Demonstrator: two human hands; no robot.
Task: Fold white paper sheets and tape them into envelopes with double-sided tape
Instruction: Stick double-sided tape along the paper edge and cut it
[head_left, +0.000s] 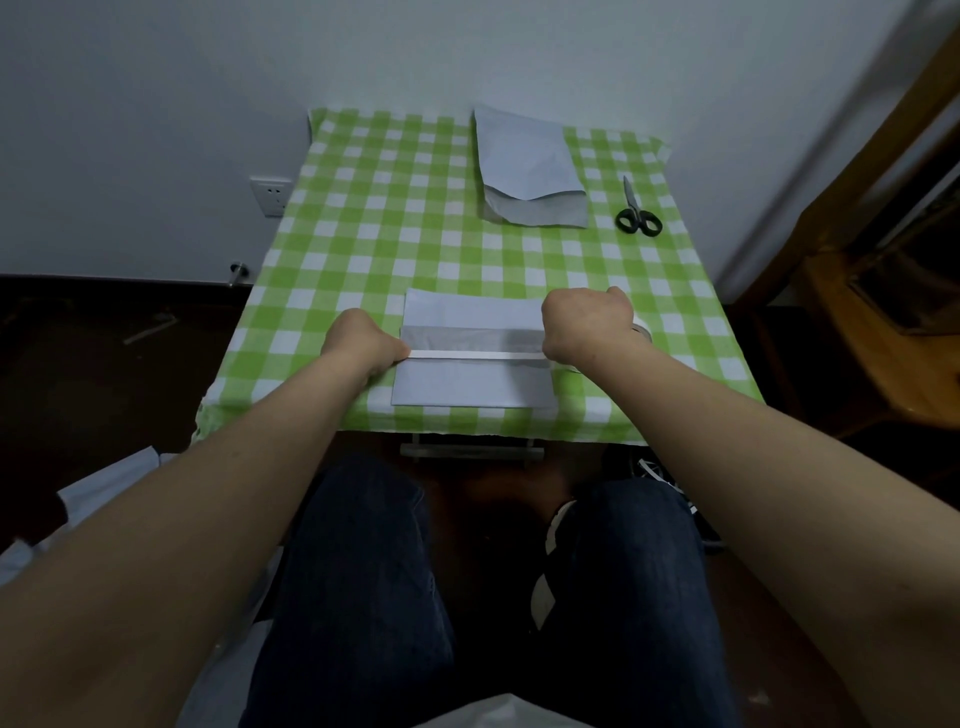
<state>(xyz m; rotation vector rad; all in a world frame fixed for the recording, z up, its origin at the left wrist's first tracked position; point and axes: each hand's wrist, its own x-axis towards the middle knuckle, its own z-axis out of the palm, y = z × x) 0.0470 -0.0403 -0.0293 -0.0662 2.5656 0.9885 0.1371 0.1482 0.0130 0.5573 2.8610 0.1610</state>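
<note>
A folded white paper sheet (470, 384) lies near the front edge of the green checked tablecloth (363, 218). A strip of white double-sided tape (475, 355) is stretched across the sheet from left to right. My left hand (363, 340) pinches the strip's free end at the sheet's left edge. My right hand (587, 325) grips the tape roll (641, 332) at the sheet's right edge; most of the roll is hidden behind the hand.
A stack of white paper sheets (530, 171) lies at the back of the table, its top sheet curled. Black-handled scissors (638, 210) lie right of the stack. A wooden cabinet (883, 312) stands at the right. My knees are below the table's front edge.
</note>
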